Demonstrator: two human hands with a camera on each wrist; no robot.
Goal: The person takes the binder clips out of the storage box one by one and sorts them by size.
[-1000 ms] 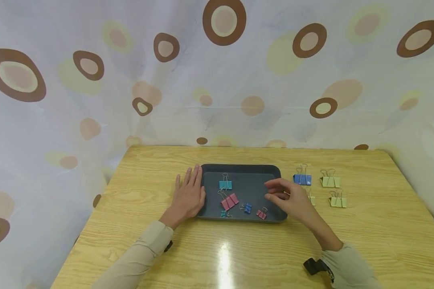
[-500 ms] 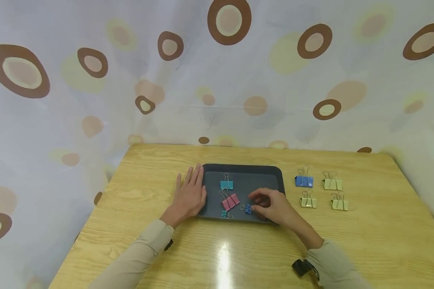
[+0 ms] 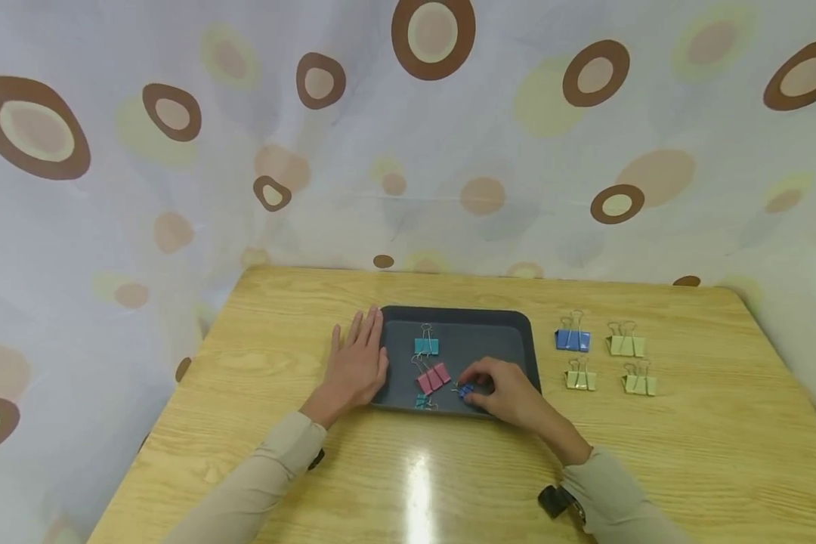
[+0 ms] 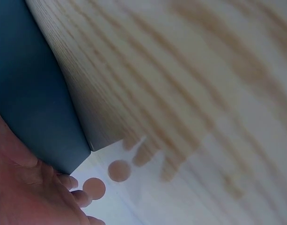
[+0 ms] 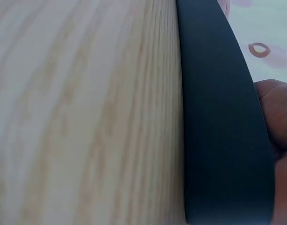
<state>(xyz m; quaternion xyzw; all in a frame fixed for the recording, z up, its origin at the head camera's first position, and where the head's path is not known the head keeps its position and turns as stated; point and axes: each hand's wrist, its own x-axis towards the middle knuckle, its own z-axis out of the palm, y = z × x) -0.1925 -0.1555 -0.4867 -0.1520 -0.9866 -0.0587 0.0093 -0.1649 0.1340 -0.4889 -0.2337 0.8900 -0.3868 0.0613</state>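
Observation:
My left hand (image 3: 357, 370) lies with straight fingers along the left rim of a dark grey tray (image 3: 479, 332); the left wrist view shows its fingers (image 4: 63, 192) beside the tray wall. Low in the tray, my right hand (image 3: 510, 389) pinches a small blue binder clip (image 3: 465, 391) between thumb and index finger. Left of it lie a larger pink binder clip (image 3: 434, 378), a teal binder clip (image 3: 426, 346) and a small teal binder clip (image 3: 421, 402). The right wrist view has mostly the tray's outer wall (image 5: 223, 117), which hides the fingertips.
On the wooden table (image 3: 353, 476), right of the tray, stand a blue binder clip (image 3: 573, 340) and three pale yellow-green binder clips, one of them (image 3: 627, 345) at the back. A patterned curtain (image 3: 408, 151) hangs behind the table.
My right hand has moved left and down from the tray's right side to the small blue binder clip and now pinches it. A small pink binder clip has become hidden behind that hand.

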